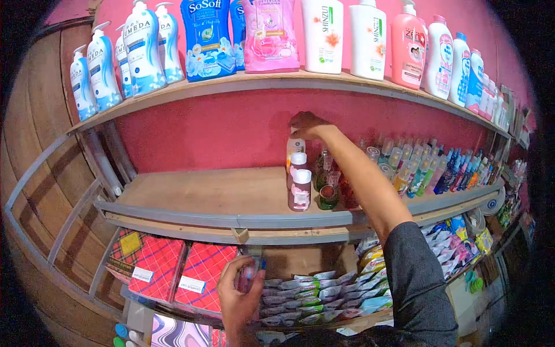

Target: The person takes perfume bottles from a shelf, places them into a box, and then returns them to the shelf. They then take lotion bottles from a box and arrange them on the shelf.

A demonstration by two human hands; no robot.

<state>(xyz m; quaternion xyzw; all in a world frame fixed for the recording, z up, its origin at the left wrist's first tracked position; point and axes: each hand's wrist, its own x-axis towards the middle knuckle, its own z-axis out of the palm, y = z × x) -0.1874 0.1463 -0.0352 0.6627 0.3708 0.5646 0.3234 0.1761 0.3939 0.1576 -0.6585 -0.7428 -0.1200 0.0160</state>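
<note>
My right hand [310,125] is closed over the top of a pale bottle [295,147], the rearmost of a short row on the middle shelf. In front of that bottle stand two brown bottles with white caps: a farther bottle [298,163] and a nearer bottle [300,194]. Green glass bottles [328,196] and red ones stand to their right, partly behind my forearm. Low in front of the shelf, my left hand [238,298] is wrapped around a small clear bottle with reddish contents [247,276]; fingers hide part of it.
The middle shelf [202,191] has a grey front rail. Rows of body mist bottles [416,173] fill its right side. Pump bottles [143,49] and detergent pouches [208,40] line the upper shelf. Below are red plaid boxes [156,272] and stacked sachets [312,298].
</note>
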